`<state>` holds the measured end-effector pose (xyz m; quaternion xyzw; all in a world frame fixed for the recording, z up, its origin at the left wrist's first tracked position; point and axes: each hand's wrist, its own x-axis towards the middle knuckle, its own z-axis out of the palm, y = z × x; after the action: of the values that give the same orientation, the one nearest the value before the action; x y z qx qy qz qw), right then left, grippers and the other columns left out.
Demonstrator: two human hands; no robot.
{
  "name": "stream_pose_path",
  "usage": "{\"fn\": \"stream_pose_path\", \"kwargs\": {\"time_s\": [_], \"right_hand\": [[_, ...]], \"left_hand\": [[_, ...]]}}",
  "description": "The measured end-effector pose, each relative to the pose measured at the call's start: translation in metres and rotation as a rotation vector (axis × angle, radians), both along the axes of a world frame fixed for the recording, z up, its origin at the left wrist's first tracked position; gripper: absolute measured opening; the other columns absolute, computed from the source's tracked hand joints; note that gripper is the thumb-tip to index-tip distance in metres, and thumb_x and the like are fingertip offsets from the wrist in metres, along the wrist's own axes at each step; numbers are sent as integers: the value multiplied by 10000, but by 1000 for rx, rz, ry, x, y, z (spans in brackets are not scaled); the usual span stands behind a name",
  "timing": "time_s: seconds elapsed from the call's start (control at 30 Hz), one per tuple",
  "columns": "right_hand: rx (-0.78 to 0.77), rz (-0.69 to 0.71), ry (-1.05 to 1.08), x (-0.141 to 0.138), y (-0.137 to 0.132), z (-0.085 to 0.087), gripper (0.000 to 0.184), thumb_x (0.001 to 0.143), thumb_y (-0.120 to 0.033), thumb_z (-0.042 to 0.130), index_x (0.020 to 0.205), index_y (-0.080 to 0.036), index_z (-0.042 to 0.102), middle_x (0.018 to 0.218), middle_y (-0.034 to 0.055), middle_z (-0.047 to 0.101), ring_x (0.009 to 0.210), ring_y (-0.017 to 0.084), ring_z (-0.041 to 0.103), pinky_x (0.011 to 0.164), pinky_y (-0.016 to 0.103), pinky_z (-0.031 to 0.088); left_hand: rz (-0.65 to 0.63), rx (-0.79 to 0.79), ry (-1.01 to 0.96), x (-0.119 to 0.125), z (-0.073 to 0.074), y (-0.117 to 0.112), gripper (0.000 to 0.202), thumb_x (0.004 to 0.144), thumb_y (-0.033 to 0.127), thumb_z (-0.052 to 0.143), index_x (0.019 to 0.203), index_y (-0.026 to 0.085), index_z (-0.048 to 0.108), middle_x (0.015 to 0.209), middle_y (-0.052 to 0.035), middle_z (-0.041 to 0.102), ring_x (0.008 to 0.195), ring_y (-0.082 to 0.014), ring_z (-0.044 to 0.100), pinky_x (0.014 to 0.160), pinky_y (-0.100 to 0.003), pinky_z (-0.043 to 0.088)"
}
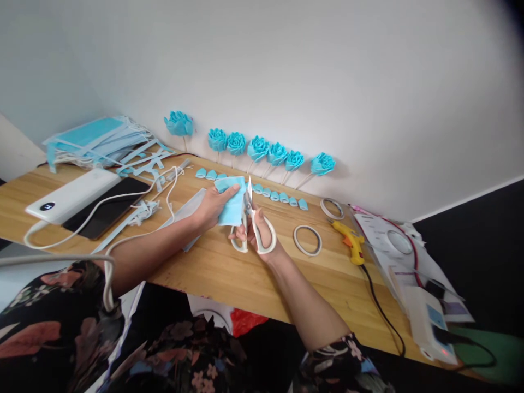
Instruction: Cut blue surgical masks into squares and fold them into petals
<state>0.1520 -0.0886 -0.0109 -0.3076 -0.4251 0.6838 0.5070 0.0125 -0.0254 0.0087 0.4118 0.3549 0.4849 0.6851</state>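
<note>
My left hand (213, 206) pinches a folded piece of light blue mask fabric (232, 210) above the wooden table. In my right hand (265, 232) are white-handled scissors (247, 203), fingers through the loops, blades pointing away from me along the fabric's right edge. Whether the blades are biting into the fabric I cannot tell. Just beyond the hands runs a row of small folded blue petals (275, 195), partly hidden by the fabric. Behind them several blue fabric flowers (258, 148) on thin sticks lean against the wall.
On the left lie a stack of blue masks (88, 136), cut strips, a white power bank (69, 196) and a dark phone (107, 209) with a cable. To the right are two tape rolls (307, 240), a yellow glue gun (350, 243) and a power strip (429, 322).
</note>
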Motion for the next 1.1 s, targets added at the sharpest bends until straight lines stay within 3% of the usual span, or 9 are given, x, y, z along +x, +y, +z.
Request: {"fn": "stream_pose_path", "kwargs": {"time_s": [0.27, 0.53, 0.73, 0.93, 1.1], "right_hand": [[5, 43, 9, -2, -3, 5, 714, 765, -798, 621, 1230, -262, 548, 610, -72, 584, 455, 97, 463, 573, 314, 570], [20, -14, 25, -1, -2, 5, 653, 766, -780, 641, 1113, -229, 588, 594, -63, 593, 453, 106, 488, 588, 323, 575], [2, -22, 34, -2, -3, 4, 690, 769, -792, 625, 1178, -239, 572, 589, -67, 579, 450, 107, 477, 533, 301, 546], [19, -82, 64, -4, -6, 7, 639, 788, -759, 641, 1118, -214, 594, 574, -68, 561, 422, 88, 443, 493, 276, 540], [36, -99, 80, -7, -4, 6, 602, 753, -728, 708, 1056, -225, 576, 539, -84, 551, 377, 73, 413, 458, 258, 533]], "left_hand": [[117, 14, -20, 3, -4, 3, 412, 662, 457, 847, 760, 164, 574, 600, 21, 607, 497, -112, 542, 508, -241, 472], [2, 58, 11, 2, -3, -2, 425, 696, 503, 822, 841, 163, 614, 642, -13, 667, 525, -154, 602, 526, -274, 509], [14, 38, -8, 3, -3, -4, 393, 717, 470, 826, 850, 160, 626, 645, -27, 680, 551, -169, 619, 531, -278, 511], [-4, -4, -23, 2, 2, -7, 361, 756, 435, 813, 896, 150, 643, 617, -43, 679, 611, -216, 663, 565, -314, 538], [19, 10, -21, 3, -3, -3, 424, 701, 481, 841, 862, 152, 627, 644, -22, 684, 576, -171, 635, 582, -290, 535]]}}
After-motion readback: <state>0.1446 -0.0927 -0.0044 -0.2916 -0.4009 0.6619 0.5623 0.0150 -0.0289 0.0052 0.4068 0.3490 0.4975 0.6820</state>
